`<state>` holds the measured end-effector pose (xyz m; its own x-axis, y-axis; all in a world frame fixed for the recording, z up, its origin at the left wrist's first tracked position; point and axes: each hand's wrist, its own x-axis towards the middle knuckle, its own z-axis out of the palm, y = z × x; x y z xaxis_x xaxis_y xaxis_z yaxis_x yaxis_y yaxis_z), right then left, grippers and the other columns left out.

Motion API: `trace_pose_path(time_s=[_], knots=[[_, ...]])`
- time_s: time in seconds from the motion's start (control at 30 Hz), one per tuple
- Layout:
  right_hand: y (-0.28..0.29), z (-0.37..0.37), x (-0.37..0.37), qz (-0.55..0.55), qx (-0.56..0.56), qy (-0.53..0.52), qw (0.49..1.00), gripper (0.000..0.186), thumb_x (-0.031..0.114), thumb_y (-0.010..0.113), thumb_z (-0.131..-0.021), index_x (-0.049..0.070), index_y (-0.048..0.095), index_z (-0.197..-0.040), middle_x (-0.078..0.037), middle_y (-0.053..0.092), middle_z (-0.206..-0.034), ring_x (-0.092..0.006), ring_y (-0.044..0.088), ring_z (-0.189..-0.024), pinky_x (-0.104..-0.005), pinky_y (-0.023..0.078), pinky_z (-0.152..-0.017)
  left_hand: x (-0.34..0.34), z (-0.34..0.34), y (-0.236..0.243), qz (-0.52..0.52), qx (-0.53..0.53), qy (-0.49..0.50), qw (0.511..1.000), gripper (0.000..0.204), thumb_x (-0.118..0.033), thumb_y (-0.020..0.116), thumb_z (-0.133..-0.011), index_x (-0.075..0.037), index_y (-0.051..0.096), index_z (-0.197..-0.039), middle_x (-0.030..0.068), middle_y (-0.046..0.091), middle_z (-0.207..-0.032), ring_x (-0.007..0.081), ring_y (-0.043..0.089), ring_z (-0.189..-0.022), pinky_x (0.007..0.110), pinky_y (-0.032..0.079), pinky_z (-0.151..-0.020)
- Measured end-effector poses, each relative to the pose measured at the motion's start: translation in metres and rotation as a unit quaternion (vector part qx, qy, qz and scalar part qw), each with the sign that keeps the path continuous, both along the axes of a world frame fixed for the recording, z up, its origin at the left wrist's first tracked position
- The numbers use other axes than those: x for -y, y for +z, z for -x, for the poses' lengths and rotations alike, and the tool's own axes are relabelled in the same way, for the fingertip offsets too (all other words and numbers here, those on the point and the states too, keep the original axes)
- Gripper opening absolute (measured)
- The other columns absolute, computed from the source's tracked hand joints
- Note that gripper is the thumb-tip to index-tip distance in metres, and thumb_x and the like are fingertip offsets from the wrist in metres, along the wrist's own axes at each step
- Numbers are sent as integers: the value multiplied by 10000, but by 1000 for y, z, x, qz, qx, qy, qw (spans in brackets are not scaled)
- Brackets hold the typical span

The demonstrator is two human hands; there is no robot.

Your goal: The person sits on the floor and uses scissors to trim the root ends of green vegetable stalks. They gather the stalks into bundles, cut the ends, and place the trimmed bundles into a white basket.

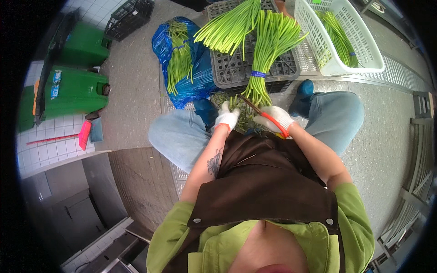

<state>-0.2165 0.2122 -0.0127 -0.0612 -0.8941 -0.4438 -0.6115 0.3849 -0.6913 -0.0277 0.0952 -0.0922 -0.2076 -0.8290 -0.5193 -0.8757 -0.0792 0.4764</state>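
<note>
Head view: I've got grey speckled floor point(132, 63), a perforated metal strip point(396, 73) crossing it, and white tiles point(50, 154) at left. Green bins point(75, 91), a pink broom head point(85, 135) and a black slatted crate point(129, 18) also on that side. Dark plastic crate point(227, 70), ahead of the wearer, carries two bundles of green stems point(273, 45); the nearer, purple-banded one overhangs its front edge. Blue plastic bag point(200, 86) with more stems just left; white basket point(365, 41) with another bundle at right. Left hand point(227, 115), gloved, pinches short stem ends point(233, 102). Right hand point(274, 118), gloved, is closed round orange-handled scissors point(275, 123); can't tell if the blades are apart. Trimmings point(246, 122) lie beneath both.
</note>
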Motion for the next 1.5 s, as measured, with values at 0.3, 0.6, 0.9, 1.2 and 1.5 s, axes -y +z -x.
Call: trace_pose_path(time_s=[0.3, 0.6, 0.9, 1.2, 1.5], knots=[[-17, 13, -16, 6, -17, 30, 999, 434, 463, 650, -861, 43, 675, -968, -236, 688, -921, -422, 646, -930, -468, 502, -803, 8, 38, -7, -31, -121, -18, 992, 466, -315, 666, -842, -76, 650, -1242, 164, 621, -1278, 290, 577, -1211, 354, 438, -1018], [-11, 5, -1, -4, -26, 27, 999, 441, 469, 636, -842, 50, 679, -971, -226, 690, -911, -412, 655, -931, -471, 513, -817, -3, 4, 26, -62, -155, -20, 986, 378, -340, 592, -942, -42, 672, -1160, 100, 729, -913, 209, 666, -867, 318, 501, -798], [-3, 24, -25, 63, -9, -44, 997, 341, 349, 699, -840, 37, 671, -975, -181, 680, -813, -340, 674, -773, -423, 521, -718, -21, 15, 44, 272, 17, -123, 954, 447, -398, 668, -858, -167, 635, -1238, 96, 610, -1244, 327, 573, -1138, 436, 448, -990], [-3, 41, -35, 93, -20, -65, 993, 297, 294, 705, -838, 25, 651, -951, -158, 666, -765, -322, 647, -693, -394, 506, -657, -10, 74, 8, 98, 21, -121, 988, 449, -416, 629, -787, -56, 669, -1051, 226, 701, -1000, 404, 672, -947, 476, 530, -847], [11, 22, -6, 76, 160, -100, 979, 349, 359, 657, -856, 25, 628, -957, -183, 655, -840, -344, 652, -811, -407, 497, -745, 51, 35, 49, 351, -45, -84, 932, 312, -255, 683, -804, -137, 621, -1086, 157, 652, -1026, 375, 645, -936, 489, 516, -801]])
